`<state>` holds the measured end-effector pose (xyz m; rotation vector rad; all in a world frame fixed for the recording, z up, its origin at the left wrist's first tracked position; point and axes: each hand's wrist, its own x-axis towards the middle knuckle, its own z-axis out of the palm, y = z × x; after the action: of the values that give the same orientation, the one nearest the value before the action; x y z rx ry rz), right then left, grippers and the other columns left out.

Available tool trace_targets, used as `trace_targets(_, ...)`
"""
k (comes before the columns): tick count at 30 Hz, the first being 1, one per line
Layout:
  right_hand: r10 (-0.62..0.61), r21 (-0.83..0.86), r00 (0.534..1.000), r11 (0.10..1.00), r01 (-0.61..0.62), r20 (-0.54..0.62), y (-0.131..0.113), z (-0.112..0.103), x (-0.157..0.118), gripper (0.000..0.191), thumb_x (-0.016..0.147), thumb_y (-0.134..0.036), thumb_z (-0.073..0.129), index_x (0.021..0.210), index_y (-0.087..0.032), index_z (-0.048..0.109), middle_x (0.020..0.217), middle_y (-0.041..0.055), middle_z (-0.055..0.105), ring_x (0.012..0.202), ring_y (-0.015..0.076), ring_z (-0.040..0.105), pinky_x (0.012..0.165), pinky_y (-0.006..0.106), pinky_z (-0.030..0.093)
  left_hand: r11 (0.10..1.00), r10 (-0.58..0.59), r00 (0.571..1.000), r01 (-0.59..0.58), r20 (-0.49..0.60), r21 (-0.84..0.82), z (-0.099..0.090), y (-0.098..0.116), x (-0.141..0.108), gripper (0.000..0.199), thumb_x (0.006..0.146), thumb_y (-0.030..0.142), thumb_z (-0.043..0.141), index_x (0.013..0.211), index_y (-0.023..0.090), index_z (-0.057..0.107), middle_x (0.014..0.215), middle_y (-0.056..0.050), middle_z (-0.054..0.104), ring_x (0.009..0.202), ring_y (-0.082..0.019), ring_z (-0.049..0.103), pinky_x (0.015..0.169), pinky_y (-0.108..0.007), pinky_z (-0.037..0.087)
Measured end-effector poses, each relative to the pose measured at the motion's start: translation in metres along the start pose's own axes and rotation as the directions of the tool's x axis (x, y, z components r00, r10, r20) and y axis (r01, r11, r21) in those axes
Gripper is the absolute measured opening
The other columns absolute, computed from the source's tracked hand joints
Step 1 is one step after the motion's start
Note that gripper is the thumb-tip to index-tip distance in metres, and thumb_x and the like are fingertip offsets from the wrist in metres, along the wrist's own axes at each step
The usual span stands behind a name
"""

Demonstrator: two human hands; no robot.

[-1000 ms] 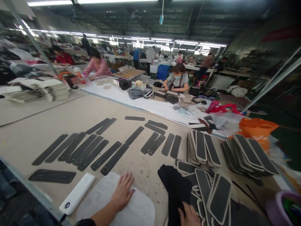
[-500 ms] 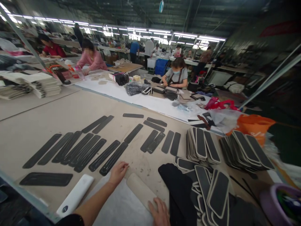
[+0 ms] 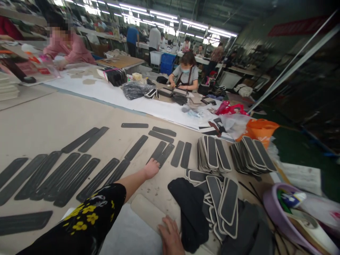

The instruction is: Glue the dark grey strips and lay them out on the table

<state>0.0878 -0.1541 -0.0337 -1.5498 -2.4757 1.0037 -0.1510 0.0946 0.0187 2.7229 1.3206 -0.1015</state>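
Note:
My left hand [image 3: 152, 169] reaches across the table, its fingers curled at the lower end of a dark grey strip [image 3: 166, 153] with rounded corners. Another dark strip [image 3: 157, 150] lies just beside it, and the fingertips partly hide where they touch. Near the front edge, my right hand [image 3: 171, 234] rests with fingers apart on a beige rounded panel [image 3: 147, 211]. That panel lies over a whitish sheet [image 3: 131, 232]. Several more dark strips [image 3: 66, 175] are spread out to the left, some overlapping.
Stacks of pale-edged dark pieces [image 3: 212, 152] stand at the right, with loose ones [image 3: 228, 202] and folded black fabric [image 3: 188, 209] nearer. A purple basin [image 3: 268, 198] holds assorted items. Across the white table strip [image 3: 106, 97], a person in grey [image 3: 190, 76] handles small stacks.
My left hand has moved forward and right, from beside the beige panel to the dark strips. My right hand stays on the panel. The view has swung right.

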Motion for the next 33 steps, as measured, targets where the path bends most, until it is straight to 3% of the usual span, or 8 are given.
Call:
trace_targets(2, 0.009, 0.005, 0.999, 1.0, -0.009, -0.049, -0.001, 0.003, -0.001, 0.055, 0.072, 0.0, 0.045, 0.116, -0.029, 0.059, 0.138, 0.0069, 0.049, 0.136, 0.0225, 0.032, 0.114, 0.048, 0.024, 0.999, 0.036, 0.999, -0.036, 0.016, 0.006, 0.004, -0.003, 0.001, 0.019, 0.077, 0.007, 0.054, 0.064, 0.011, 0.068, 0.079, -0.014, 0.06, 0.081, -0.024, 0.05, 0.078, -0.042, 0.026)
trace_targets(13, -0.007, 0.047, 0.999, 0.999, 0.006, 0.033, -0.011, -0.009, 0.005, 0.053, 0.073, 0.0, 0.042, 0.113, -0.031, 0.059, 0.139, 0.0041, 0.049, 0.136, 0.0206, 0.033, 0.113, 0.047, 0.023, 0.974, 0.205, 0.976, -0.21, 0.068, 0.082, 0.005, -0.014, 0.016, 0.02, 0.076, 0.006, 0.051, 0.065, 0.011, 0.066, 0.081, -0.013, 0.061, 0.075, -0.021, 0.053, 0.072, -0.039, 0.027)
trace_targets(22, -0.013, 0.142, 0.997, 0.99, 0.002, 0.081, -0.016, -0.02, 0.0, 0.057, 0.067, -0.008, 0.047, 0.12, -0.026, 0.054, 0.143, 0.0074, 0.041, 0.141, 0.022, 0.021, 0.115, 0.05, 0.009, 0.973, 0.23, 0.97, -0.232, 0.076, 0.01, 0.005, -0.03, 0.019, 0.022, 0.077, 0.009, 0.053, 0.059, 0.013, 0.064, 0.072, -0.01, 0.059, 0.07, -0.018, 0.054, 0.069, -0.036, 0.027)
trace_targets(28, -0.012, 0.167, 0.996, 0.986, -0.002, 0.085, -0.018, -0.023, -0.001, 0.056, 0.067, -0.012, 0.048, 0.121, -0.026, 0.053, 0.144, 0.0069, 0.039, 0.141, 0.0212, 0.019, 0.115, 0.049, 0.006, 0.973, 0.229, 0.973, -0.23, 0.033, 0.034, 0.003, -0.023, 0.019, 0.022, 0.082, 0.012, 0.049, 0.068, 0.014, 0.065, 0.078, -0.01, 0.059, 0.072, -0.019, 0.053, 0.071, -0.037, 0.028)
trace_targets(33, -0.011, 0.159, 0.994, 0.987, -0.007, 0.109, -0.017, -0.024, 0.0, 0.053, 0.069, -0.015, 0.05, 0.121, -0.026, 0.053, 0.145, 0.0072, 0.038, 0.141, 0.0224, 0.019, 0.115, 0.049, 0.006, 0.969, 0.24, 0.969, -0.242, 0.052, 0.044, -0.008, -0.02, 0.02, 0.009, 0.075, 0.016, 0.057, 0.073, 0.014, 0.065, 0.083, -0.011, 0.059, 0.074, -0.021, 0.052, 0.073, -0.038, 0.028)
